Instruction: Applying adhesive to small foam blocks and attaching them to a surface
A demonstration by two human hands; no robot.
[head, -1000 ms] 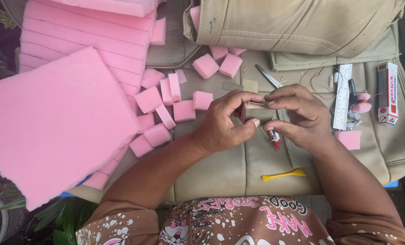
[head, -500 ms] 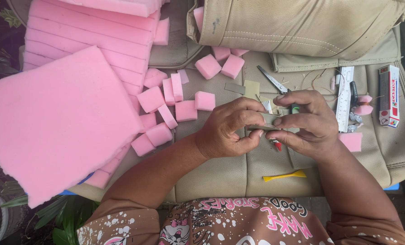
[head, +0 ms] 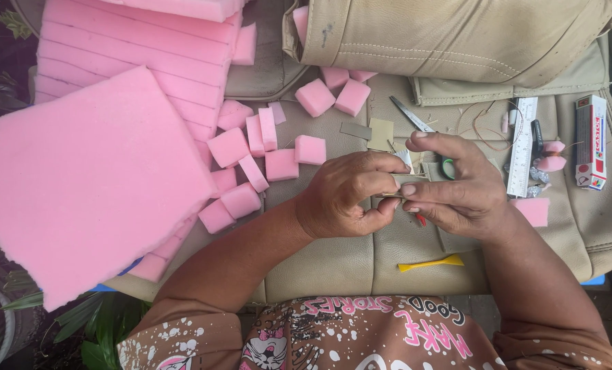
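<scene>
- Nearest the camera, both forearms reach forward from a patterned brown shirt and meet over a beige leather cushion (head: 333, 264).
- A small yellow plastic spatula (head: 430, 263) lies on the cushion just near of the hands.
- The left hand (head: 347, 199) is curled, knuckles up, thumb and fingertips pinched onto a small flat beige strip of leather (head: 407, 179).
- The right hand (head: 457, 188) faces it, fingers stretched leftward, thumb and forefinger closed on the same strip from the other side; the strip sits between the two hands, above the cushion.
- A red-tipped object (head: 421, 220) peeks out beneath the right hand; what it is cannot be told.
- Just beyond the hands lie scissors (head: 415, 123) and two flat beige leather offcuts (head: 380, 134).
- To the right rest a white ruler (head: 523, 145) and a small red-and-white box (head: 590, 140).
- To the left, small pink foam cubes (head: 282, 164) are scattered beside a large pink foam sheet (head: 79, 185).
- Farthest away, stacked pink foam slabs (head: 134, 48) and a folded beige leather cover (head: 457, 34).
</scene>
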